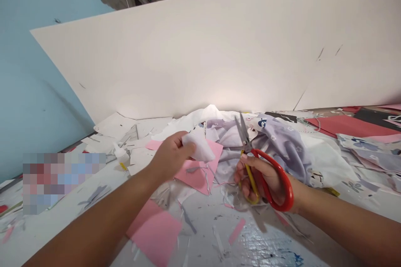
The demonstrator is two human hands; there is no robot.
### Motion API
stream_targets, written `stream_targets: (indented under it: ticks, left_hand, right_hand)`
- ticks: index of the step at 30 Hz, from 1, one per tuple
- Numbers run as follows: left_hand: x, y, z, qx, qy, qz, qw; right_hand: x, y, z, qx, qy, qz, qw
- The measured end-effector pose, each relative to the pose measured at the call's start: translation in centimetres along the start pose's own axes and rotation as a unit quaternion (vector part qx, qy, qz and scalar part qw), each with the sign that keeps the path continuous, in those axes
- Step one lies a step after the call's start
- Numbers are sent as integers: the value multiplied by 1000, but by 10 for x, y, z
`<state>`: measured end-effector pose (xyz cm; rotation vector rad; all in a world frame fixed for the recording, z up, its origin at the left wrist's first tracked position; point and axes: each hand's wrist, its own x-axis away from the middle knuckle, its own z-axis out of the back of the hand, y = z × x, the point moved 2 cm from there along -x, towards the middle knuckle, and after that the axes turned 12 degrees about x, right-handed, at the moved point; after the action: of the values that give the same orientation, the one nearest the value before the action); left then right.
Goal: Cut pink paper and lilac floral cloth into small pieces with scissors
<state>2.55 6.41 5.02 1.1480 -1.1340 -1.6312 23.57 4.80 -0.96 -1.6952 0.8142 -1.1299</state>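
Observation:
My left hand [173, 150] pinches a small white piece of fabric [200, 146] between thumb and fingers, over the middle of the table. To its right, my right hand [258, 173] grips a pair of scissors [246, 137] with one red and one yellow handle. The blades point up and away from me, slightly apart, and do not touch the white piece. Beneath my left hand lies pink paper [216, 152] with grey scraps on it. Behind both hands is a heap of lilac patterned fabric [291, 146] mixed with white cloth [328, 158].
A white board [203, 54] stands upright along the table's back. On the left sit a glue bottle [121, 154] and white paper pieces [114, 127]. Another pink sheet [155, 231] lies in front. Red sheets [338, 127] are at the right. Thin cuttings litter the tabletop [200, 242].

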Motion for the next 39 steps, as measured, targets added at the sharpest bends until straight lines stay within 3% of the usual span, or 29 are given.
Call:
stream_targets:
  ticks: [1, 2, 4, 5, 7, 10, 12, 14, 17, 21, 23, 27, 32, 39]
  left_hand:
    - [6, 5, -8, -103, -44, -76, 991]
    - [13, 8, -18, -188, -124, -155, 962]
    - [26, 7, -37, -295, -258, -278, 877]
    - [31, 5, -44, -323, -296, -318, 841]
    - [33, -2, -51, -344, -316, -361, 807]
    - [26, -15, -45, -369, -309, -375, 792]
    - [20, -23, -36, -385, -300, -378, 787]
    - [14, -32, -27, -378, -277, -373, 801]
    - [8, -42, -21, -352, -204, -327, 853]
    - [6, -47, -22, -206, -69, -169, 961]
    - [6, -47, -25, -88, -28, -93, 991]
    - [4, -48, -29, 71, -23, -5, 997]
    - [7, -50, -33, 143, -15, 63, 988]
    - [13, -53, -51, 165, -56, 43, 984]
  right_hand:
    - [1, 1, -3, -31, -37, -24, 999]
    - [1, 3, -5, -64, -67, -40, 995]
    - [0, 6, -5, -125, -93, -32, 987]
    - [-1, 7, -4, -146, -97, -17, 984]
    - [-4, 8, 0, -157, -105, 10, 982]
    - [-10, 8, 6, -116, -109, 14, 987]
    - [-13, 7, 9, -102, -75, 24, 992]
    - [-16, 7, 11, -97, -49, 33, 994]
    - [-18, 8, 11, -70, -63, 30, 995]
    - [-17, 9, 9, -52, -73, 37, 995]
    - [-15, 8, 7, -62, -76, 44, 994]
    - [-15, 7, 2, -76, -71, 63, 993]
    - [-19, 11, 0, -20, -61, 98, 993]
    - [-20, 21, -1, 24, -27, 183, 982]
